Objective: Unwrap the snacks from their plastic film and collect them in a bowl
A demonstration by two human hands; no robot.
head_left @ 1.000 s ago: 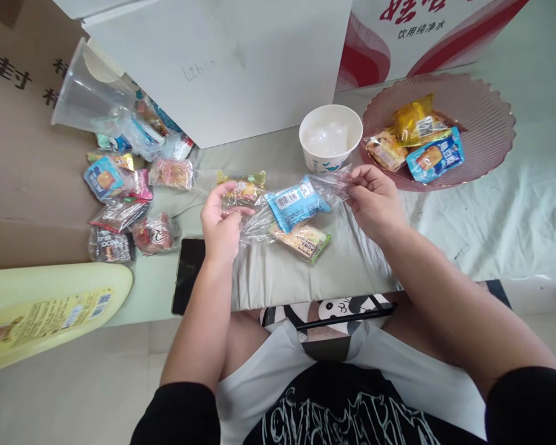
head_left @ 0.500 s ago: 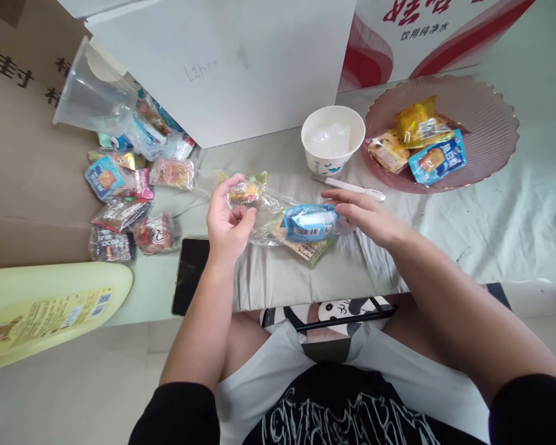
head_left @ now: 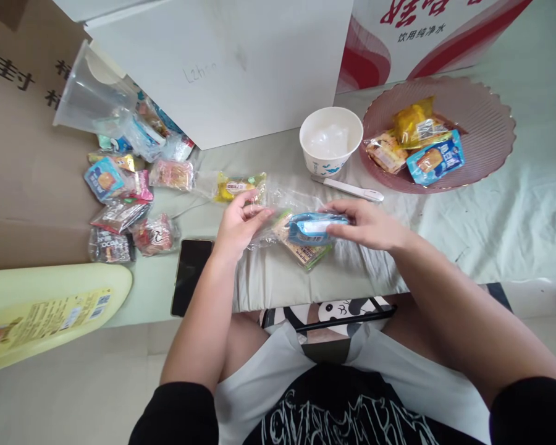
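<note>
My left hand [head_left: 238, 225] pinches the edge of a clear plastic bag [head_left: 285, 204] lying on the table. My right hand [head_left: 364, 224] grips a blue snack packet [head_left: 311, 227] at the bag's mouth, partly inside the clear film. Under them lies a green and orange snack packet [head_left: 301, 252]. A yellow snack packet [head_left: 238, 186] rests on the table just beyond my left fingers.
A white paper bowl [head_left: 331, 141] and a white pen-like stick [head_left: 347, 188] sit behind my hands. A pink ribbed plate [head_left: 486, 127] holds three snack packets. Several snacks [head_left: 125, 198] lie at the left by a clear cup [head_left: 92, 93]. A black phone [head_left: 191, 275] is near the table edge.
Both hands have come down toward the table and closer together. The blue packet has turned onto its side and gone lower, and the yellow packet now lies free on the table.
</note>
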